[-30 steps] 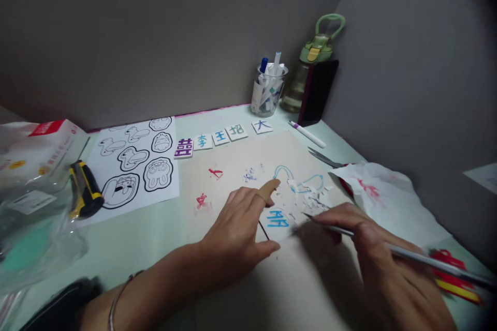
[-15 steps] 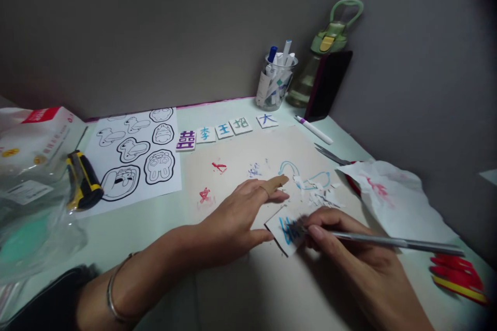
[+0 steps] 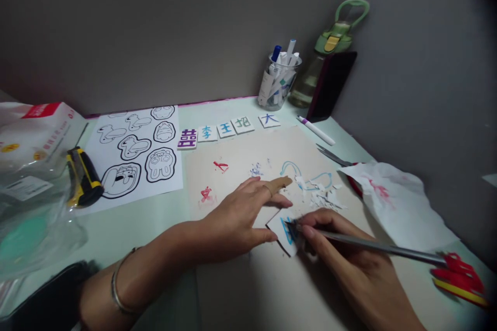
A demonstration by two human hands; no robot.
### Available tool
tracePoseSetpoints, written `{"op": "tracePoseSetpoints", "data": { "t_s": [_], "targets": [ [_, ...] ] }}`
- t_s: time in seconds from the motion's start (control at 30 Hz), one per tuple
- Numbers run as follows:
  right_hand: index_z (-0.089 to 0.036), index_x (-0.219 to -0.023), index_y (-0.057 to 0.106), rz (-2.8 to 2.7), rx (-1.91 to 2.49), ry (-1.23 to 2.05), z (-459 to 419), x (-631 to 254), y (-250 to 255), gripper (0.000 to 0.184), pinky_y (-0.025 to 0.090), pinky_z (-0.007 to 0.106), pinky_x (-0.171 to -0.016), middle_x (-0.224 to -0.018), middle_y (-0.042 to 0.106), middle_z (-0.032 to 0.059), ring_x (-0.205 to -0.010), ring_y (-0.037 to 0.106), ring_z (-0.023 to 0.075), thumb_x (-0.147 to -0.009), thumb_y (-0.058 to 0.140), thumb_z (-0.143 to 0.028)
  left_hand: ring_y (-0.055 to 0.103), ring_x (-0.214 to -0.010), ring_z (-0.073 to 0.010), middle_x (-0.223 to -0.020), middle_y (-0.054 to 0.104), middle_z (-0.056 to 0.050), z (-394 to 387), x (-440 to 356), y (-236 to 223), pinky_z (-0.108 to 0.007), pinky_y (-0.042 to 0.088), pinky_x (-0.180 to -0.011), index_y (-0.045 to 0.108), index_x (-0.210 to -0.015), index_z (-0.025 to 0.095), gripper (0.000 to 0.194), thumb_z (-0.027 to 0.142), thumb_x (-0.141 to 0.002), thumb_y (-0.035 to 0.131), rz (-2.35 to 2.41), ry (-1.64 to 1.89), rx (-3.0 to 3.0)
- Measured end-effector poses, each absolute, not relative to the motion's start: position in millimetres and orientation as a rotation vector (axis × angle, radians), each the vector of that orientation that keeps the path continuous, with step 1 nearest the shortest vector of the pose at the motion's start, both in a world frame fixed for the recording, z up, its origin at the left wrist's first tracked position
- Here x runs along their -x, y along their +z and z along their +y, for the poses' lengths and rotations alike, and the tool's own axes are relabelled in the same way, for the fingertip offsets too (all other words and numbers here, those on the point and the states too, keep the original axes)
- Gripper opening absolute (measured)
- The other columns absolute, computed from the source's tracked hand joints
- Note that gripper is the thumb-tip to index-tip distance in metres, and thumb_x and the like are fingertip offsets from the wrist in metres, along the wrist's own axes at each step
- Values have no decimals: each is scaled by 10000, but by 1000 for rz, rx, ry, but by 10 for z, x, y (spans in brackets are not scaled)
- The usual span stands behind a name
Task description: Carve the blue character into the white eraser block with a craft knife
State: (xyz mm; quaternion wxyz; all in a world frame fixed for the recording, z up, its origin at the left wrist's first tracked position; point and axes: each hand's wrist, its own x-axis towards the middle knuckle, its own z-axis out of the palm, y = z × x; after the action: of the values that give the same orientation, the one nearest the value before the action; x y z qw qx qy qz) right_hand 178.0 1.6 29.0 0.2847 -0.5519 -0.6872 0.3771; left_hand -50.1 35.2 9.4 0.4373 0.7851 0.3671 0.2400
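Your right hand (image 3: 349,264) grasps a metal tool (image 3: 373,245), its tip at the blue marking on the small white tile (image 3: 285,240). That tile lies on the beige board (image 3: 240,295), between your two hands. Your left hand (image 3: 244,217) is spread and grasps nothing, its thumb at the tile's left edge; whether it presses there, you cannot tell. Just beyond the tile lie white scraps (image 3: 328,199), with scissors (image 3: 332,155) and a red-smudged paper (image 3: 407,217) to your right. Five marked tiles (image 3: 226,130) line the board's far edge, and a cup of pens (image 3: 274,95) stands behind them.
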Motion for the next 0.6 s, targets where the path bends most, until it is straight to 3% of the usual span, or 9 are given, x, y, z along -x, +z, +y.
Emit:
{"op": "tracePoseSetpoints", "data": {
  "t_s": [0.1, 0.27, 0.4, 0.6],
  "targets": [
    [-245, -840, 682, -1794, 1518, 946, 42, -1815, 292, 239, 527, 251, -567, -722, 665, 0, -641, 631, 171, -949, 603, -443, 360, -1500, -262, -1570, 491, -53, 355, 497, 89, -533, 124, -1288, 365, -1547, 312, 764, 191, -891, 737, 880, 585, -1997],
    [-252, -855, 695, -1658, 1602, 818, 7, -1800, 327, 241, 518, 261, -539, -791, 714, 24, -661, 652, 190, -924, 623, -471, 384, -1482, -254, -1464, 606, -41, 363, 489, 53, -528, 124, -1288, 276, -1590, 305, 829, 208, -903, 730, 877, 612, -1989],
    [-273, -934, 721, -1583, 1647, 816, -35, -1764, 340, 216, 538, 268, -620, -899, 747, 25, -759, 676, 200, -932, 618, -462, 420, -1452, -250, -1449, 619, -35, 367, 483, 39, -498, 129, -1288, 285, -1584, 300, 844, 210, -890, 758, 881, 618, -1982],
    [-255, -833, 681, -1784, 1544, 815, -20, -1793, 294, 216, 506, 247, -547, -785, 713, 8, -659, 642, 169, -938, 620, -433, 407, -1458, -221, -1456, 614, -16, 359, 479, 34, -434, 124, -1293, 303, -1569, 276, 841, 184, -883, 780, 902, 611, -1984]
  ]
}}
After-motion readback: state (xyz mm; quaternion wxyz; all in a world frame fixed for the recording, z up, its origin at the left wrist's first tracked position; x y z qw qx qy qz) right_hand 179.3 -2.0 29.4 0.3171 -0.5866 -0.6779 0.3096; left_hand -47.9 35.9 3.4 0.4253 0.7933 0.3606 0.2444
